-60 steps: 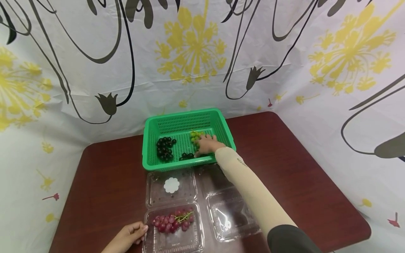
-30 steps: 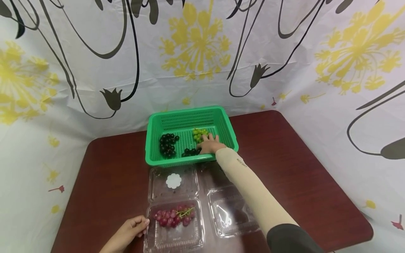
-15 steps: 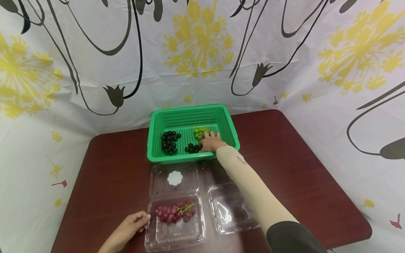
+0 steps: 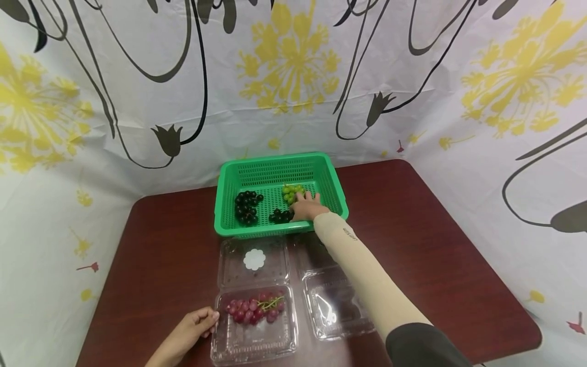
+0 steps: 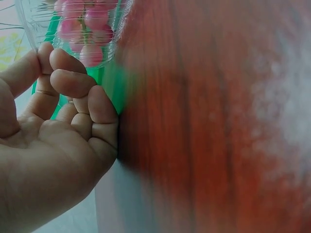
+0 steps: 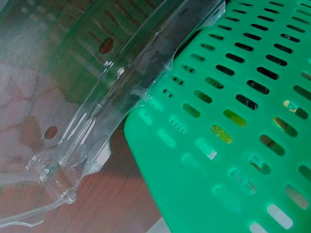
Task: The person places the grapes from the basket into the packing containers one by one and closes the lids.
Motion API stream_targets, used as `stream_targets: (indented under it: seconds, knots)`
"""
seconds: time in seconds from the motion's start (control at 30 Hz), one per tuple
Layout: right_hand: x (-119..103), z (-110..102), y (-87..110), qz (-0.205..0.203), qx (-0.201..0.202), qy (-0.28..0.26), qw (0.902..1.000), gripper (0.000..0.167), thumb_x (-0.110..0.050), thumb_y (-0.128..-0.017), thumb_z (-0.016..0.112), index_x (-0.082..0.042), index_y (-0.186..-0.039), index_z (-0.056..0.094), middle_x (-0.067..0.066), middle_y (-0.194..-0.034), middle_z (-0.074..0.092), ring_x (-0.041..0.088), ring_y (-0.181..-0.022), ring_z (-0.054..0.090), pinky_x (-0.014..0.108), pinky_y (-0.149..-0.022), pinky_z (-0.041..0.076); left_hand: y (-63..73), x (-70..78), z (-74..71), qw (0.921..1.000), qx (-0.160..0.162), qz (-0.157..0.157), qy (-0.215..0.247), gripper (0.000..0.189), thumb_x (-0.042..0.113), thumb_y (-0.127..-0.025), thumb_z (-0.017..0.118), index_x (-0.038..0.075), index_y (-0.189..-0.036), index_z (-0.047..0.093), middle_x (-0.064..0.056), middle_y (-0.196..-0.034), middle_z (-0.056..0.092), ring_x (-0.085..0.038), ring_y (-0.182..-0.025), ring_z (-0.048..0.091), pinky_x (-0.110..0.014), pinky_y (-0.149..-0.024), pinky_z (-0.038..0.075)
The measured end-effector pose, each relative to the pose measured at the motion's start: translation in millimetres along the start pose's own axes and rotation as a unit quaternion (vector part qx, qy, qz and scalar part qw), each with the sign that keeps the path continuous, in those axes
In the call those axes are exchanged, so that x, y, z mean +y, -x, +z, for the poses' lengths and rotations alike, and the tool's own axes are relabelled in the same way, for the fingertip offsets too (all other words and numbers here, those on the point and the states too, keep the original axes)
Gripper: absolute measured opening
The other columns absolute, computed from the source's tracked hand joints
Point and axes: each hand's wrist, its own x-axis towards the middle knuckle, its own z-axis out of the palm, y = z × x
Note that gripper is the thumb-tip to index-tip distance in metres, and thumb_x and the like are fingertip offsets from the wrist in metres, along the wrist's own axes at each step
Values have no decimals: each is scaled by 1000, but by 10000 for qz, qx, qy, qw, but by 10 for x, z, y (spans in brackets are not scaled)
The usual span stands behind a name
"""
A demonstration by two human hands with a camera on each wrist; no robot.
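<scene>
In the head view my left hand (image 4: 198, 326) is at the near left. Its thumb and index finger pinch the left edge of a clear plastic clamshell box (image 4: 257, 351) holding a bunch of red grapes (image 4: 249, 310). The left wrist view shows these fingertips at the box corner, the other fingers curled. My right hand (image 4: 306, 208) reaches into a green basket (image 4: 272, 233), over the right end of a small dark grape bunch (image 4: 278, 216) and beside green grapes (image 4: 290, 192). Its palm side is hidden, so I cannot tell whether it grips the dark bunch.
A larger dark grape bunch (image 4: 246, 208) lies in the basket's left part. Right of the red grapes is a second open clamshell (image 4: 337, 311), partly behind the right sleeve (image 4: 362, 270). The first box's lid (image 4: 231, 262) lies flat toward the basket. A patterned cloth rises behind the table (image 4: 160, 244).
The head view has shifted slightly. My right hand has stayed low in the basket with small movements, and more of the small dark bunch now shows. The left hand keeps its pinch on the box.
</scene>
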Motion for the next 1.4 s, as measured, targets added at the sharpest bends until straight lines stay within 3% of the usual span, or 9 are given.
stream_targets:
  seconds: [0.13, 0.53, 0.73, 1.07, 1.4]
  knots:
    - [14, 21, -6, 39, -34, -47, 10000, 52, -44, -92, 63, -28, -140, 50, 8, -160, 12, 38, -148, 0, 61, -116, 3, -15, -18, 1, 10000, -52, 56, 45, 38, 21, -102, 47, -16, -95, 49, 7, -77, 54, -3, -70, 47, -21, -66, 41]
    - [34, 41, -34, -29, 111, 49, 9999, 41, -46, -91, 63, -26, -126, 63, 4, -154, 25, 35, -144, 12, 60, -114, 8, -31, -22, -21, 9998, -168, 43, -47, 37, 23, -102, 48, -14, -92, 48, 9, -78, 55, -2, -71, 48, -21, -67, 43]
    - [28, 48, -45, -65, 63, 13, 10000, 41, -46, -91, 63, -24, -126, 63, 3, -155, 23, 36, -142, 13, 58, -111, 12, -19, -33, -26, 9997, -221, 43, -116, 38, 23, -102, 47, -13, -90, 48, 8, -78, 54, -3, -71, 47, -22, -67, 42]
    - [-12, 34, -14, -37, 22, -79, 10000, 39, -46, -90, 64, -19, -119, 68, 6, -159, 17, 39, -146, 3, 62, -115, 5, 15, -17, -14, 9997, -195, -22, -139, 38, 23, -102, 48, -13, -89, 48, 8, -74, 52, -2, -67, 46, -22, -64, 41]
    - [-19, 12, -16, -126, 321, -53, 9994, 30, -46, -88, 67, -19, -102, 72, 7, -154, 27, 38, -143, 12, 57, -106, 15, 0, 9, -31, 9994, -328, -80, -78, 39, 23, -102, 46, -15, -91, 48, 7, -76, 53, -3, -68, 46, -23, -64, 41]
